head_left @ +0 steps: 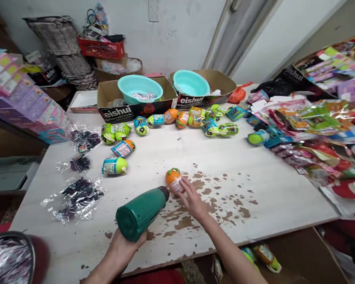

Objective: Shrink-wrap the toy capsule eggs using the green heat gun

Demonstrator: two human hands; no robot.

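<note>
My left hand (122, 248) is wrapped round the handle of a green heat gun (140, 213), mostly hidden behind its body. The gun's dark nozzle points up and right, close beside an orange egg-shaped toy (172, 178). This toy has a green loop on top and a pale printed label on its side. My right hand (193, 199) has its fingers against the label, holding the toy at the table top. To the left lies a lime-green wrapped toy egg (114, 165), with an orange one in a blue wrapper (123, 148) behind it.
Wrapped toy eggs (197, 116) line the table's back, before cardboard boxes (115, 114) with two turquoise basins (140, 87). Clear bags of dark pieces (78, 197) lie left. Colourful packets (310, 122) pile up right. Brown worn patches (205, 191) mark the white table.
</note>
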